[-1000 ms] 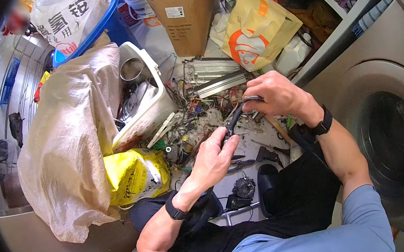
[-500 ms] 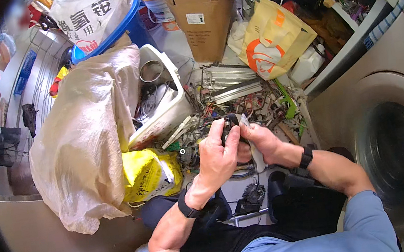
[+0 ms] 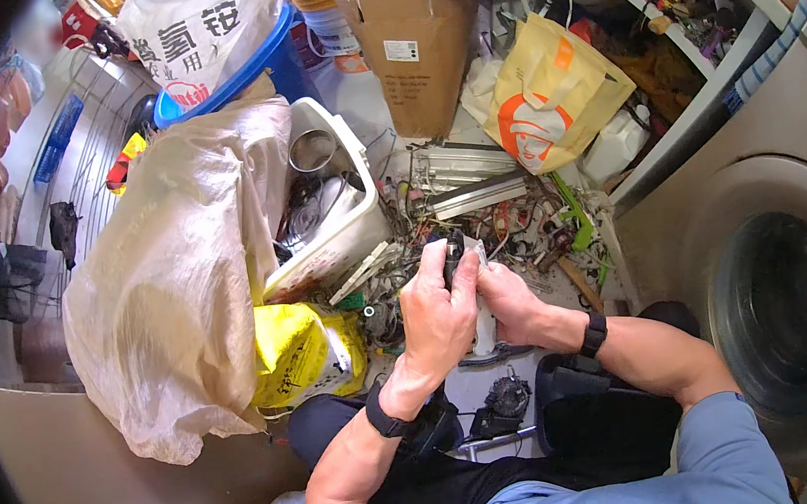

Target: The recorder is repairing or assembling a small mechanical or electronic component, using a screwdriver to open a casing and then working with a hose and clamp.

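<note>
My left hand (image 3: 437, 316) is closed around a small black part (image 3: 453, 258), whose dark end shows above the thumb and fingers. Right beside it, my right hand (image 3: 523, 306) pinches a whitish, limp piece (image 3: 484, 333) that looks like cloth or thin plastic. Its upper tip presses close to the black part, and the rest hangs below between my hands. The fingers hide most of the black part, so its kind cannot be made out. On the floor below my hands lies a round black part with a cable (image 3: 507, 398).
Loose wires and metal scraps (image 3: 512, 229) cover the floor ahead. To the left stand a white bin (image 3: 369, 218), a yellow bag (image 3: 307, 349) and a beige sack (image 3: 180, 279). A cardboard box (image 3: 415, 59) and yellow tote bag (image 3: 559, 82) stand farther back; a front-loading washer (image 3: 782, 296) is at right.
My hands have drawn closer together, and the right hand has moved slightly left and down against the left. The whitish piece now hangs between them. The view has shifted slightly.
</note>
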Demonstrator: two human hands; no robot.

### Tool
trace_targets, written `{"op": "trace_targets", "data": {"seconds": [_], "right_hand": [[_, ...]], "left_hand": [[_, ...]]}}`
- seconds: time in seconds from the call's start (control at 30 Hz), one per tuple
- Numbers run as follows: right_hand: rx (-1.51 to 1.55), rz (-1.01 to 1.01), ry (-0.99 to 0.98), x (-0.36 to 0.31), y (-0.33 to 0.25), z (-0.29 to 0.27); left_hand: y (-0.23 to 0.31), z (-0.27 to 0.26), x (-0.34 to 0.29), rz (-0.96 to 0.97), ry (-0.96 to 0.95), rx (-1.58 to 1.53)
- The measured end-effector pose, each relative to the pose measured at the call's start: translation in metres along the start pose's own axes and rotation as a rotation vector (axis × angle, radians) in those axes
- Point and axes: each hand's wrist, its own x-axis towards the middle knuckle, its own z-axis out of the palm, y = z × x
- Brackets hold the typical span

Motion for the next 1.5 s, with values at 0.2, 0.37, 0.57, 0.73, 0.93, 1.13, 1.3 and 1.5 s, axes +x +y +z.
{"op": "trace_targets", "data": {"seconds": [0.2, 0.37, 0.57, 0.73, 0.93, 1.13, 1.3, 1.5], "right_hand": [[-0.023, -0.006, -0.08, 0.01, 0.007, -0.009], [-0.014, -0.003, -0.105, 0.016, 0.006, -0.019], [0.08, -0.065, -0.096, 0.018, -0.003, -0.018], [-0.03, -0.155, 0.001, 0.027, 0.001, -0.03], [-0.537, -0.578, 0.014, 0.023, -0.054, -0.043], [-0.778, -0.73, -0.091, -0.009, -0.071, -0.017], [-0.968, -0.998, -0.052, -0.008, -0.068, -0.025], [-1.329, -1.279, 0.013, -0.011, -0.07, -0.025]], "left_hand": [[-0.012, 0.002, 0.0, 0.025, 0.059, -0.012], [-0.017, -0.004, 0.009, 0.0, 0.036, -0.133], [-0.016, -0.008, 0.004, -0.077, -0.231, -0.342], [-0.018, 0.0, 0.004, -0.139, -0.197, -0.467], [-0.011, -0.001, 0.01, -0.056, -0.111, -0.094], [-0.014, 0.005, 0.008, 0.223, -0.062, 0.07], [-0.016, 0.013, 0.009, 0.289, -0.034, 0.191], [-0.02, 0.019, 0.01, 0.266, -0.069, 0.145]]}}
